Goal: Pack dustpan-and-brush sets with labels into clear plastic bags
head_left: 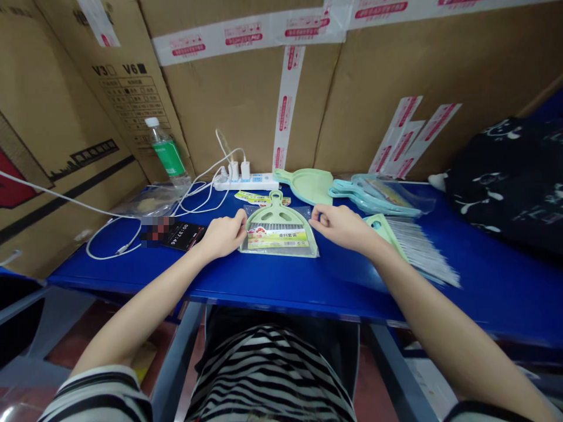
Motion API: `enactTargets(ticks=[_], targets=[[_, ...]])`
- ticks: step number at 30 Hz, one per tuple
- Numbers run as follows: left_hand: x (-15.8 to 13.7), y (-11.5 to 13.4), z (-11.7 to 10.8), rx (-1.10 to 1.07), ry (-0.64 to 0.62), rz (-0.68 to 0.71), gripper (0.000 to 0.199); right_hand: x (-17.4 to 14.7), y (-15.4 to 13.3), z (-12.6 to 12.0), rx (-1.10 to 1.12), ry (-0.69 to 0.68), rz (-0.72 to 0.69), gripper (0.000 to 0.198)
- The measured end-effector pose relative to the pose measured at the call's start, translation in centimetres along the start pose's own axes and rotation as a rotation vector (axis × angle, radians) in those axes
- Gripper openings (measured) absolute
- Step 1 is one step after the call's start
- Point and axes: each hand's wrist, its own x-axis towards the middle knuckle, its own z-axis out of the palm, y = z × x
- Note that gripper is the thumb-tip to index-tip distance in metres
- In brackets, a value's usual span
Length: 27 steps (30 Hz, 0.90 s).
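A light green dustpan and brush set (276, 202) lies in a clear plastic bag (308, 251) in front of me, handle pointing away. A printed label card (279, 237) shows through the bag over the pan and the grey bristles. My left hand (226, 234) is closed at the bag's left edge, thumb and fingers pinched together. At the upper right edge of the bag, my right hand (336, 224) is also closed in a pinch. The plastic between the fingers is mostly hidden.
Behind the bag lie a green dustpan (310, 184), another label card (259, 198) and a power strip (259, 183) with white cables. Bagged blue dustpans (373, 196) and brushes (426, 252) lie right. A phone (185, 235) and bottle (168, 153) are left. Cardboard (246, 94) walls the back.
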Motion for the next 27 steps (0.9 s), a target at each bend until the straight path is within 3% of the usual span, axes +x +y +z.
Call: enactTargets(ticks=[8, 16, 27], targets=[[0.0, 0.2, -0.3, 0.036, -0.016, -0.021, 0.021, 0.2, 0.6, 0.1, -0.121, 0.060, -0.006, 0.019], [-0.2, 0.2, 0.0, 0.003, 0.009, 0.001, 0.020, -0.3, 0.4, 0.4, 0.097, -0.174, -0.114, 0.018], [0.1, -0.2, 1.0, -0.074, 0.010, 0.077, 0.022, 0.0, 0.1, 1.8, 0.039, -0.171, -0.158, 0.023]])
